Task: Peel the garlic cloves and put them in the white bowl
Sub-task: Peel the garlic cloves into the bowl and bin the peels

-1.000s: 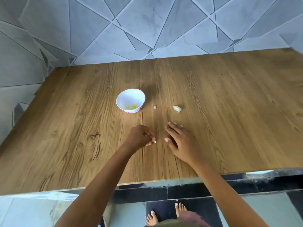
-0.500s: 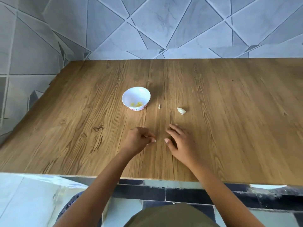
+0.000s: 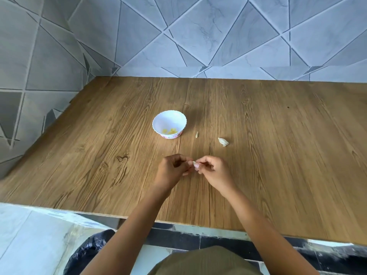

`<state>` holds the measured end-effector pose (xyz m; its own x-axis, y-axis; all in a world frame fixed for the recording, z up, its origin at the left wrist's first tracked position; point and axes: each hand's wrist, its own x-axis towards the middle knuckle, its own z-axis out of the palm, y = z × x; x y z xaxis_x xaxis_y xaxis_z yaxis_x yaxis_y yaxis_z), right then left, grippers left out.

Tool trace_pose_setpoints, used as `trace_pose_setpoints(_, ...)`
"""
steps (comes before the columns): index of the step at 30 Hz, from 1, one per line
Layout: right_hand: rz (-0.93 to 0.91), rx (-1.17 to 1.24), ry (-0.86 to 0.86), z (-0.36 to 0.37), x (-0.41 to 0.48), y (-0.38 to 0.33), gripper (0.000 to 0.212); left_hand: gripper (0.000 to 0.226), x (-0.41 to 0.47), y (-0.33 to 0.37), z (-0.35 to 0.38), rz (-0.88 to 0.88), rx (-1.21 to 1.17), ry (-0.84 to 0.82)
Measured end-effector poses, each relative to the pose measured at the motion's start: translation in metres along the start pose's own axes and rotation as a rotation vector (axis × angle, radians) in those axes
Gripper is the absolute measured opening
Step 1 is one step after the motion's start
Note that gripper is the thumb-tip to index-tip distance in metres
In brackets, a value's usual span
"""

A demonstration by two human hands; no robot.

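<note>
Both hands met low over the wooden table (image 3: 278,159), near its front edge. The left hand (image 3: 171,170) had its fingers curled inward, thumb and forefinger pinching one end of a small garlic clove (image 3: 194,163). The right hand (image 3: 215,171) faced it from the other side with its fingers bent as well, and its fingertips (image 3: 196,165) nipped the same clove. The clove sat between the two hands; whether it touched the wood could not be told. Beyond the hands stood the white bowl (image 3: 158,124), upright, with a few yellowish peeled cloves (image 3: 170,131) lying in its bottom. Just right of the bowl lay a thin pale sliver (image 3: 196,134), too small to identify. Farther right, apart from it, a whole unpeeled clove (image 3: 223,142) rested on the table. A grey tiled wall (image 3: 198,36) rose behind the table. Along the bottom edge showed an olive garment (image 3: 206,262) and a dark plastic bag (image 3: 89,251)
</note>
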<state>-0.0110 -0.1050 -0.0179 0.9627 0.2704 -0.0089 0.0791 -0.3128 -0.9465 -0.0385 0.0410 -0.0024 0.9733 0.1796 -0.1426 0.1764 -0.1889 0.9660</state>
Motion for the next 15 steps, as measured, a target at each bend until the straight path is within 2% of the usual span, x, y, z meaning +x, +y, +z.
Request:
trace_pose_setpoints(3, -0.062, -0.129, 0.04, 0.0, 0.002, -0.001, 0.012, 0.016, 0.0, 0.002, 0.001, 0.26, 0.426, 0.086)
trace_pose_setpoints(5, -0.162, -0.265, 0.093, 0.003, 0.002, -0.003, 0.012, 0.015, -0.001, 0.007, 0.003, 0.381, 0.529, 0.104)
trace_pose_setpoints(8, -0.383, -0.511, 0.227, 0.008, -0.002, -0.004, 0.012, 0.017, -0.002, 0.009, 0.005, 0.466, 0.586, 0.088)
trace_pose_setpoints(11, -0.501, -0.674, 0.301, 0.01, -0.007, -0.004, 0.024, 0.018, -0.003, 0.008, 0.008, 0.412, 0.549, 0.016)
trace_pose_setpoints(15, -0.592, -0.787, 0.348, 0.012, -0.012, 0.002, 0.029, 0.028, -0.001, 0.006, 0.011, 0.083, 0.366, -0.069)
